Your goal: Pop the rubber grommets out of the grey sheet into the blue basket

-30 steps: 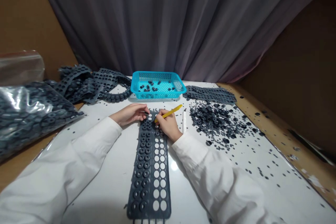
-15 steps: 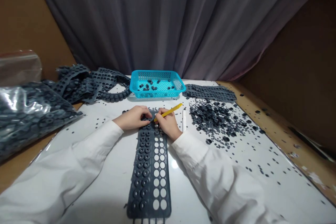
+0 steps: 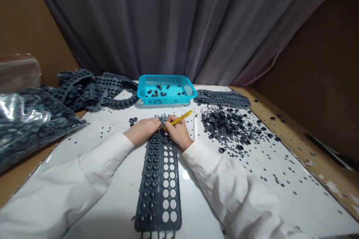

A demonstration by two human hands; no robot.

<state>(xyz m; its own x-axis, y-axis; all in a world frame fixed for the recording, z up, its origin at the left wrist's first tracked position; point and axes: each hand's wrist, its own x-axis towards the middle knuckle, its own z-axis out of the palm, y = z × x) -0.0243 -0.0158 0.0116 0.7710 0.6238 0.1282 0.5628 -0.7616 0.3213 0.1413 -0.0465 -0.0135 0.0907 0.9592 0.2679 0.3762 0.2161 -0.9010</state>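
Note:
A long dark rubber sheet (image 3: 158, 194) lies lengthwise before me. Its left two columns hold ring-shaped rubber pieces, while most of the right two columns are open holes with white showing through. My left hand (image 3: 143, 130) is closed over the sheet's far left part, its fingertips partly hidden. In my right hand (image 3: 178, 134) is a slim yellow stick-like tool (image 3: 181, 118), held like a pen, its lower end down at the sheet near the left fingertips. A few small black rings (image 3: 132, 121) lie left of the sheet's far end.
Behind the sheet stands a blue basket (image 3: 166, 100) with several black pieces. Rubber strips (image 3: 223, 98) lie right of it, above a pile of black rings and discs (image 3: 227, 123). A white stick tool (image 3: 196, 129) is nearby. Left are crumpled rubber sheets (image 3: 81, 89) and a filled plastic bag (image 3: 33, 123).
My left hand has shifted slightly right and its fingers have closed in beside the right hand. The right hand keeps the yellow tool at nearly the same spot. The view has shifted slightly.

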